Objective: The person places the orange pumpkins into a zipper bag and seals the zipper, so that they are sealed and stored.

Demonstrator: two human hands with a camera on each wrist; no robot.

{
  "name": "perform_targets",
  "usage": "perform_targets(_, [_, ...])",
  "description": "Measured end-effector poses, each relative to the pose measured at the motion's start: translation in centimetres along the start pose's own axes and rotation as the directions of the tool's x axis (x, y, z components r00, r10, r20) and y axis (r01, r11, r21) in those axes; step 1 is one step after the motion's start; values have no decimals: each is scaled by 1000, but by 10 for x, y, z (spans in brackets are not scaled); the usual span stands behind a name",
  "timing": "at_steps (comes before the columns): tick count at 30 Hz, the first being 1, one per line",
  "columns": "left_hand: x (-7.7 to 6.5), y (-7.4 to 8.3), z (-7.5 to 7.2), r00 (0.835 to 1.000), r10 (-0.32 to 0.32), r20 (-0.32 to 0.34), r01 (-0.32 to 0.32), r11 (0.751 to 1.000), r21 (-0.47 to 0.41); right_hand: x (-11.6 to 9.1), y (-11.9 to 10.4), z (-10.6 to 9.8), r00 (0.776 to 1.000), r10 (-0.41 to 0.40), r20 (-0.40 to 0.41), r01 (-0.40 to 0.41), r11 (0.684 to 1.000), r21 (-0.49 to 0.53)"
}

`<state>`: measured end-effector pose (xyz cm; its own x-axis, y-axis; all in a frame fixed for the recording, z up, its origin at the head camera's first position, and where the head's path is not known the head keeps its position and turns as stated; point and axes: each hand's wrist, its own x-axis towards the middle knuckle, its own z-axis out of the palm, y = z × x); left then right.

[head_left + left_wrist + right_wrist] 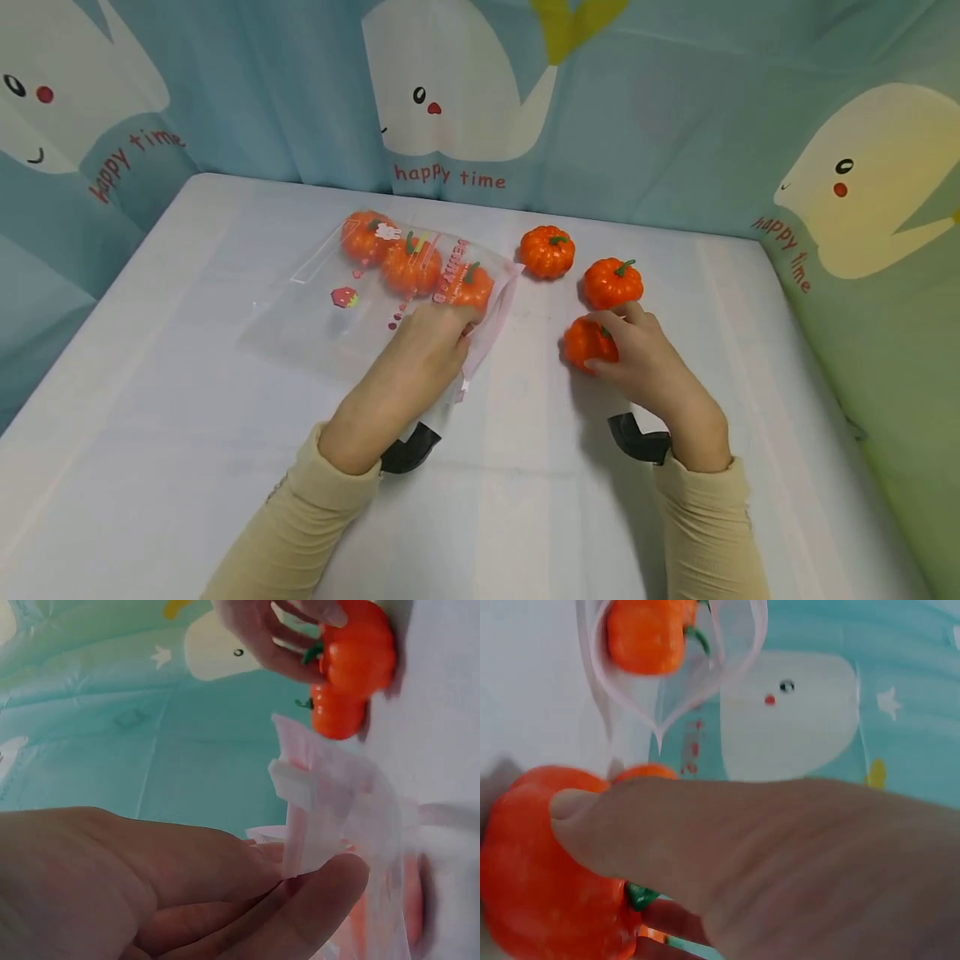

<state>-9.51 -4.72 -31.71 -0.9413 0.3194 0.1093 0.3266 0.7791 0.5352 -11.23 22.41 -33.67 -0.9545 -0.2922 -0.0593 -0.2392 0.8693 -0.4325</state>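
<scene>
My left hand (416,362) pinches the pink-edged mouth of a clear plastic zip bag (300,312) printed with strawberries. Through the film show three small orange toy pumpkins (411,268) with green stems. In the right wrist view the bag's mouth gapes, with a pumpkin (645,637) inside. To the right of the bag, my right hand (656,371) holds another toy pumpkin (581,346) on the table, thumb and fingers around its sides. The left wrist view has the bag's edge (296,832) between thumb and fingers.
Two more pumpkins lie beyond my right hand: one (613,283) just past it, one (547,252) near the table's back edge. The white table (150,400) ends at a blue-green curtain (660,125) with whale prints. Black bands (637,437) sit near both wrists.
</scene>
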Motion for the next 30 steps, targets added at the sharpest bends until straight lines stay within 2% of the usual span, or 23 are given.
perform_targets(8, [-2, 1, 1, 999, -33, 27, 33, 999, -4, 4, -18, 20, 998, -59, 25, 60, 997, -49])
perform_targets(16, [0, 3, 11, 999, 40, -10, -38, 991, 130, 11, -30, 32, 989, -147, 1, 147, 988, -51])
perform_targets(21, [0, 4, 16, 999, 46, -8, -44, 988, 147, 11, -36, 32, 977, -206, -47, 205, 978, -37])
perform_targets(25, [1, 6, 16, 997, 76, -18, -73, 985, 158, 12, -40, 31, 961, -257, -103, 260, 966, 14])
perform_targets(30, [-4, 2, 14, 995, 102, 1, -100, 980, 173, 14, -44, 41, 952, -299, -57, 303, 951, 60])
